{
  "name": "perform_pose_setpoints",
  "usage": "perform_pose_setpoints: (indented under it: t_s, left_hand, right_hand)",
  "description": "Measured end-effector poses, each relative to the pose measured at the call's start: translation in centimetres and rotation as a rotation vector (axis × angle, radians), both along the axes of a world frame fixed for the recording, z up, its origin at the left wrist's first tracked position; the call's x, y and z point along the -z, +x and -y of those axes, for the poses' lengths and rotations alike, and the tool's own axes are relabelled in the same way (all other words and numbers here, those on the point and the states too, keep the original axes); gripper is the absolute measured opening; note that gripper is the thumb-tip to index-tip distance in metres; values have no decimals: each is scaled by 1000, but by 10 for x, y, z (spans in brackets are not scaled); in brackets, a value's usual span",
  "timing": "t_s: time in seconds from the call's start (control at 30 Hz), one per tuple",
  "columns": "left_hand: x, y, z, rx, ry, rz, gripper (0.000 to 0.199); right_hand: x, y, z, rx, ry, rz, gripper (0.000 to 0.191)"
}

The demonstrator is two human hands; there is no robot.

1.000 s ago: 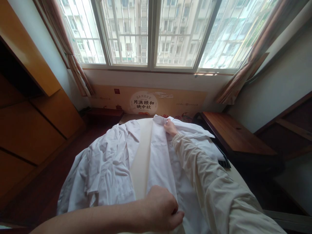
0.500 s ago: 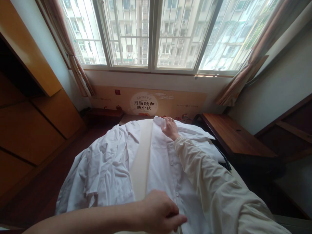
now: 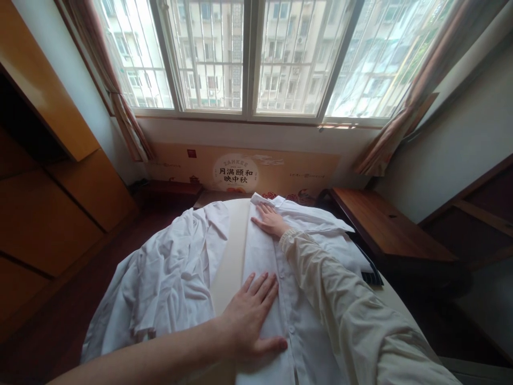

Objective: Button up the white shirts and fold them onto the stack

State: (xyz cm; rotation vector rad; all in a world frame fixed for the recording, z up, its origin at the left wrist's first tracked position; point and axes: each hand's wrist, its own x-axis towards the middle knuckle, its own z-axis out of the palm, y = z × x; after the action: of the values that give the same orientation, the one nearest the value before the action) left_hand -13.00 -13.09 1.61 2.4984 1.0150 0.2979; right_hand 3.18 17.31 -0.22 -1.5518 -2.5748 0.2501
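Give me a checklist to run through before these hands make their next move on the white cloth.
1. Left hand open, palm down on the cloth's near part: ok.
2. Right hand open on its far end: ok.
3. Strip of cloth between the hands mostly smooth: ok.
4. Cloth on the left free of wrinkles: not ok, heavily creased.
5. No folds trapped underneath: cannot tell, hidden.
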Motion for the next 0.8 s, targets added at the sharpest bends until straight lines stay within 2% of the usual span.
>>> perform_pose_setpoints:
  t_s: [0.17,0.3,0.43,0.63,0.73,0.8]
  left_hand:
    - [-6,0,5,4,-54,16,110]
    - [-7,-1,8,2,-59,27,110]
    - [-5,-1,7,0,-52,27,110]
    - [-2,-1,7,3,-24,22,108]
    - [-2,-2,7,7,-19,23,108]
    - [-2,-2,8,10,-14,21,108]
  right_hand:
    - [0,-11,-21,82,12,2,94]
    - [1,-17,-26,103,-1,10,92]
    - [3,-17,-20,90,-12,14,90]
    - [5,-11,4,3,-7,5,84]
    - [-1,-2,8,-12,114,-63,70]
    - [-7,4,4,78,258,-146,61]
